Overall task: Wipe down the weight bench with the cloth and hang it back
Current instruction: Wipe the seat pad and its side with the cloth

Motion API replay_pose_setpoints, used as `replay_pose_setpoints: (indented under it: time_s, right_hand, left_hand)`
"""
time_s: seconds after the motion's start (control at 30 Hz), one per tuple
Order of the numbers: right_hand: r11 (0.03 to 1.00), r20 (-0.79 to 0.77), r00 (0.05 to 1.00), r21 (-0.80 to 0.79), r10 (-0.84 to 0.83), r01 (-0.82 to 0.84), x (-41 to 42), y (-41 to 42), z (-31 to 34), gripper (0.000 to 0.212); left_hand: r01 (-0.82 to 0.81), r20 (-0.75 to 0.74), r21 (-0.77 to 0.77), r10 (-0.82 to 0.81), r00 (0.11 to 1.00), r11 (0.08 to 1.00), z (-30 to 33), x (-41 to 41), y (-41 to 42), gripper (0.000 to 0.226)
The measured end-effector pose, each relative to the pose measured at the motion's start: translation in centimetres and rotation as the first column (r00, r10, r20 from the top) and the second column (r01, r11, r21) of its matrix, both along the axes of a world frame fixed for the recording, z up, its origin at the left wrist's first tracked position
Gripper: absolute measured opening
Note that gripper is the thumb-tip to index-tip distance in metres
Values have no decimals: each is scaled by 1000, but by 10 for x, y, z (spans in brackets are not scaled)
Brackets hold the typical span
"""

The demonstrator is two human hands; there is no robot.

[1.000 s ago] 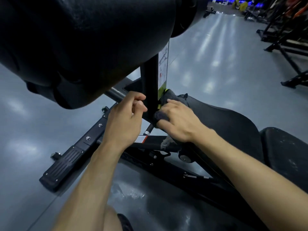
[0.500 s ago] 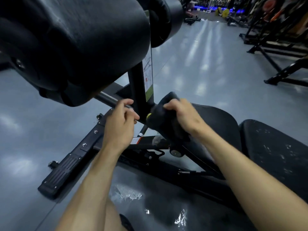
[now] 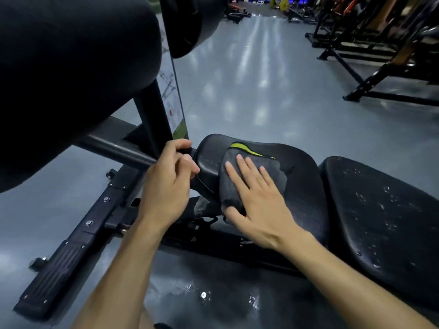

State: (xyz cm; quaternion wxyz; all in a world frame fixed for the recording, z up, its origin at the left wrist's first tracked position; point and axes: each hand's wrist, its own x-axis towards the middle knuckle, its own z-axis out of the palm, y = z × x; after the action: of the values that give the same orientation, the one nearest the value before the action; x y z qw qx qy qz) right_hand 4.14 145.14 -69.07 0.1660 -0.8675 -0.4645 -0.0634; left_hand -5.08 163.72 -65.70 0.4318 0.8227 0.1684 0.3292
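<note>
A dark grey cloth [image 3: 256,167] with a yellow-green edge lies over the front of the black seat pad [image 3: 301,176] of the weight bench. My right hand [image 3: 256,200] presses flat on the cloth, fingers straight and spread, thumb over the cloth's lower edge. My left hand [image 3: 166,184] is beside it to the left, fingers curled round the base of the black upright post [image 3: 154,110] where a crossbar meets it. The worn back pad [image 3: 384,214] sits to the right of the seat.
Large black roller pads [image 3: 71,74] hang close over the upper left. The bench's base frame with a ribbed foot plate [image 3: 59,262] runs to the lower left. Racks and machine frames [image 3: 380,43] line the far right across the grey floor.
My right hand carried the cloth from beside the post onto the seat pad and flattened on it. My left hand stayed at the post. The view tilted up and shifted.
</note>
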Motion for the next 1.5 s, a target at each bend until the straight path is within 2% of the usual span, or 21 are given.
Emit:
replay_pose_setpoints:
  time_s: [0.1,0.2,0.23,0.27,0.33,0.4,0.5,0.57,0.63,0.67,0.7,0.73,0.8,0.87,0.93,1.03,1.13,1.27,1.37,1.43,1.5]
  right_hand:
    - [996,-86,992,-33,-91,88,57,17,16,81]
    - [950,-246,921,9,-301,313,103,59,39,43]
    - [941,-250,915,39,-317,337,105,74,44,34]
    - [958,-224,939,58,-263,282,99,86,46,34]
    - [997,-152,988,63,-33,43,67,95,38,53]
    - [978,-49,980,86,194,-189,28,78,25,68]
    - [942,-61,947,135,316,-306,28,45,17,69]
    - [962,-197,956,212,216,-174,60,43,25,58]
    - [976,-315,947,180,-63,125,95,57,37,37]
    - [960,-319,925,122,-204,254,103,67,43,31]
    - [954,-278,926,83,-256,289,102,77,43,33]
    - [968,-236,948,74,-215,238,92,84,38,39]
    - [996,-163,987,85,9,5,53,81,31,56]
    - [976,-94,974,87,208,-200,17,61,23,67]
    - [951,-63,952,108,298,-290,0,41,17,67]
    - [961,-189,963,236,193,-146,16,51,32,52]
    - [982,-223,974,187,32,11,37,99,53,31]
    - [999,9,1000,-45,-2,2,32,140,59,39]
    - [978,172,975,-174,142,-112,-2,129,48,61]
    - [959,98,964,-170,245,-227,-37,109,26,65]
    - [948,-156,963,-198,220,-249,-65,81,0,59]
  left_hand:
    - [11,4,35,-11,1000,999,-1,8,2,25]
    - [-25,37,28,24,999,999,1,13,7,26]
    - [-57,59,17,56,997,998,2,14,9,27]
    - [-89,86,7,88,992,996,3,15,12,26]
    - [-146,144,-4,145,979,989,4,19,18,25]
    - [-181,188,-2,178,966,984,4,23,20,25]
    - [-206,215,-30,207,954,978,3,24,21,25]
    - [-216,215,-46,221,951,975,3,19,22,25]
    - [-231,201,-40,234,951,972,3,10,25,24]
    - [-235,195,-38,238,951,971,3,6,26,24]
    - [-238,193,-41,242,951,970,4,2,27,24]
    - [-241,192,-43,245,950,969,4,-1,28,24]
    - [-254,197,-51,259,945,966,4,-3,30,25]
    - [-258,211,-63,265,941,964,4,-3,31,25]
    - [-255,224,-67,264,938,965,3,-3,31,25]
    - [-247,244,-63,255,936,967,2,-7,30,24]
    - [-229,260,-53,234,937,972,3,-15,31,22]
    - [-223,273,-36,224,936,974,3,-25,34,20]
    - [-228,294,-49,232,927,973,7,-27,30,20]
    - [-238,299,-60,245,922,969,9,-26,27,21]
    - [-230,288,-90,246,925,969,8,-25,21,23]
